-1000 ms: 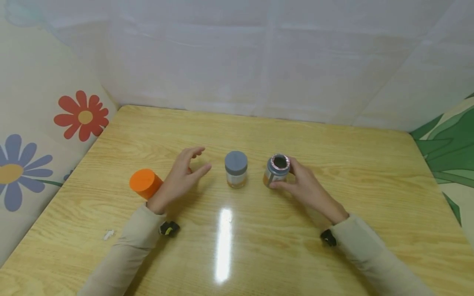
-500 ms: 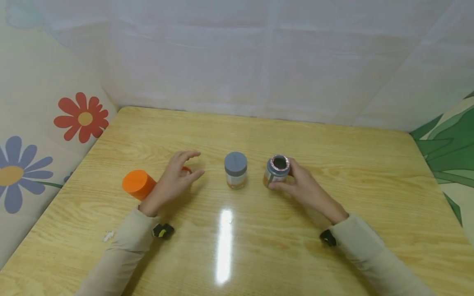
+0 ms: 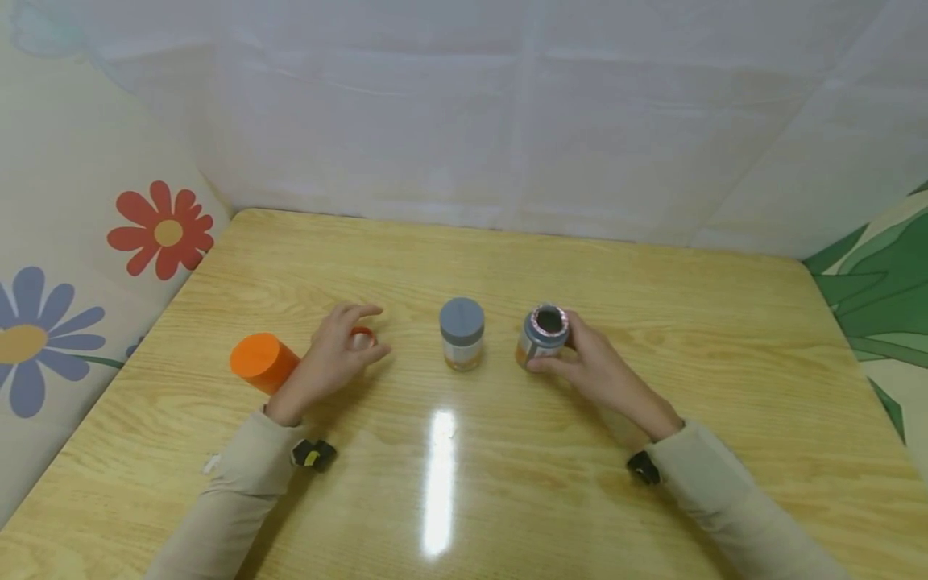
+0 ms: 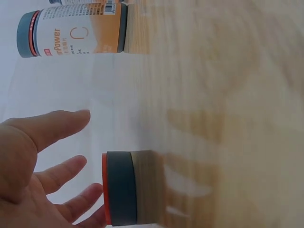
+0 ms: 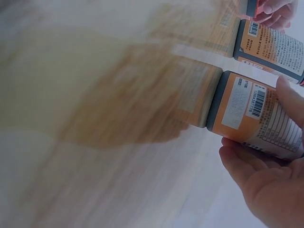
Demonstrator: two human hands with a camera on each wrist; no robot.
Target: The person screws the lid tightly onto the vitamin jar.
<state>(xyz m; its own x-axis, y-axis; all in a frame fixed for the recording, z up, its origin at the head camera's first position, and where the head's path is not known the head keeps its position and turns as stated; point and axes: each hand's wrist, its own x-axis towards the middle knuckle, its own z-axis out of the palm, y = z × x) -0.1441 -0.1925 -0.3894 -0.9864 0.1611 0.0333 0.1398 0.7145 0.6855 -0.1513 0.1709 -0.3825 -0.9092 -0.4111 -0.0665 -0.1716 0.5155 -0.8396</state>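
Observation:
My right hand (image 3: 598, 362) grips an uncapped supplement bottle (image 3: 540, 345), thumb on its near side. In the right wrist view, the bottle (image 5: 259, 111) stands on the table with its orange and white label showing. My left hand (image 3: 328, 352) is open, fingers and thumb spread around a loose grey lid with a red inner rim. That lid (image 4: 122, 190) lies upturned on the table in the left wrist view, with fingertips right at its rim. Between the hands stands a second, capped bottle (image 3: 461, 326) with a grey lid.
An orange cylinder (image 3: 259, 360) shows beside my left wrist. A scrap of white (image 3: 211, 463) lies by the left sleeve. The wooden table (image 3: 652, 306) meets a white sheet (image 3: 464, 121) at the back, with flower-patterned walls at the sides.
My left hand has moved left and slightly toward me, and the orange cylinder shifted left with it. More of the upturned lid shows. The right hand and both bottles have stayed put.

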